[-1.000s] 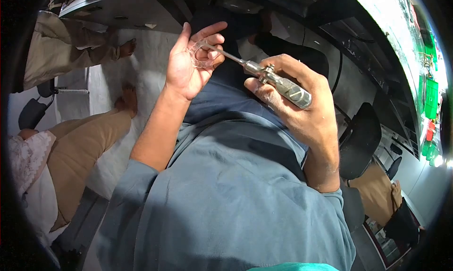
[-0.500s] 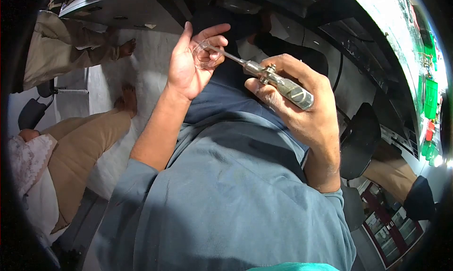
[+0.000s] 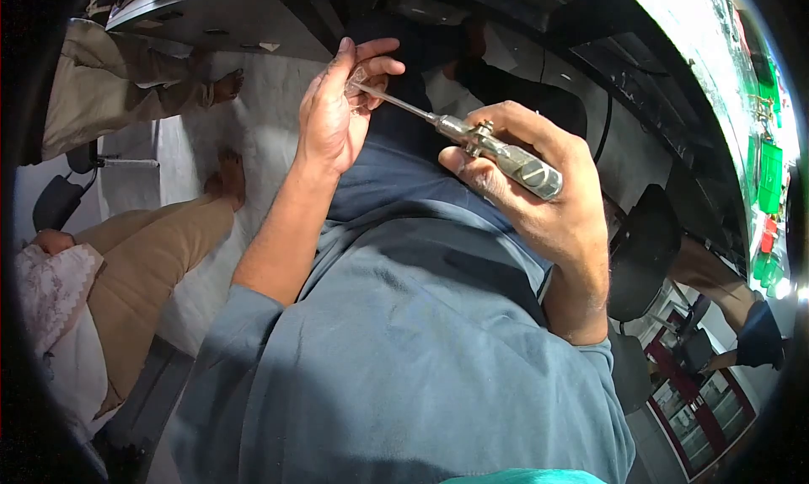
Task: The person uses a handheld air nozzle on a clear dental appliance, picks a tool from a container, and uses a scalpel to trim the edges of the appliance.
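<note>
My right hand (image 3: 548, 168) is wrapped around a hand tool (image 3: 531, 169) with a stubby, shiny greenish-grey handle. A metal collar with small screws sits ahead of the handle, and a long thin metal shaft runs from it toward the upper left. In my left hand (image 3: 335, 117) is a small clear, curved piece (image 3: 356, 86), pinched among the fingers, which partly hide it. The shaft's tip lies at this clear piece; whether it touches cannot be made out. Both hands are raised above my lap, in front of my grey-blue shirt (image 3: 404, 341).
A dark workbench (image 3: 581, 29) curves along the top and right, with green containers (image 3: 769, 176) on its bright surface. Another person's tan-trousered leg (image 3: 156, 256) is at left, with bare feet nearby. A black chair (image 3: 645, 256) and another person's arm or leg are at right.
My left hand has turned, its fingers closing more around the clear piece, which now shows less. The tool has barely moved. At far right, another person's limb has shifted.
</note>
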A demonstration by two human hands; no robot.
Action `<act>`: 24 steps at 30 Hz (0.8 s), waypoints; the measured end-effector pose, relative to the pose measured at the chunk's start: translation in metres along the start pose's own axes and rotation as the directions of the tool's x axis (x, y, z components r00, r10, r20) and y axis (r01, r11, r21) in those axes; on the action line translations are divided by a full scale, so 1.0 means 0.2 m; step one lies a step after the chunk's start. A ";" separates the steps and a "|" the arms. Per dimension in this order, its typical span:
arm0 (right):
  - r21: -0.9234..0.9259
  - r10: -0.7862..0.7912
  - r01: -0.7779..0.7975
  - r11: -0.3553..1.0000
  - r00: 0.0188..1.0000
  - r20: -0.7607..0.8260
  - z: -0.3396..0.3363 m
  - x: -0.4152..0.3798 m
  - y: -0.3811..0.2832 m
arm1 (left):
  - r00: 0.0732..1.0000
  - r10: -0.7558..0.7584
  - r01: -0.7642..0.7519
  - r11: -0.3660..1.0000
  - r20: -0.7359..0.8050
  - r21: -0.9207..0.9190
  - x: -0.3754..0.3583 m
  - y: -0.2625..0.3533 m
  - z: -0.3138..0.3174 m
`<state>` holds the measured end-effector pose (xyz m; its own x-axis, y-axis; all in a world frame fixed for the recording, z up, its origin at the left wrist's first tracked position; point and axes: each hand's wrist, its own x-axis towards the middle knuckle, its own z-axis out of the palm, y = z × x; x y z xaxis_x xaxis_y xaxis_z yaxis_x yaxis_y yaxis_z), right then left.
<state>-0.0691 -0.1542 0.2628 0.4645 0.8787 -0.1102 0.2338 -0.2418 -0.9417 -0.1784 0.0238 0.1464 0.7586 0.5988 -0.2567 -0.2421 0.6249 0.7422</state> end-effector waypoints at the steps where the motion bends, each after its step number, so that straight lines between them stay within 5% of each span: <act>1: 0.000 0.001 -0.001 1.000 1.000 0.000 0.00 0.00 0.00 | 1.000 -0.001 0.001 1.000 0.000 0.000 0.00 0.00 0.00; 13: -0.030 -0.027 0.026 0.999 0.999 -0.029 0.02 0.01 0.01 | 1.000 -0.021 0.021 1.000 -0.003 -0.012 -0.01 0.02 0.01; 16: 0.027 -0.050 0.050 0.998 0.998 -0.028 0.02 -0.01 0.02 | 0.997 -0.066 0.069 0.993 0.033 -0.091 -0.01 0.03 0.01; 21: -0.033 -0.019 0.020 0.999 0.999 0.051 0.02 -0.02 0.02 | 0.923 -0.161 0.314 0.842 0.350 -0.440 0.01 0.01 -0.04; 24: -0.056 0.010 -0.004 0.998 0.994 0.106 0.01 -0.02 -0.01 | 0.913 -0.248 0.386 0.779 0.323 -0.495 -0.01 0.04 -0.02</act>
<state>-0.0730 -0.1563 0.2655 0.3733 0.9150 -0.1528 0.2798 -0.2682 -0.9218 -0.1838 0.0283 0.1504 0.9482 0.2304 -0.2189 -0.1947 0.9655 0.1727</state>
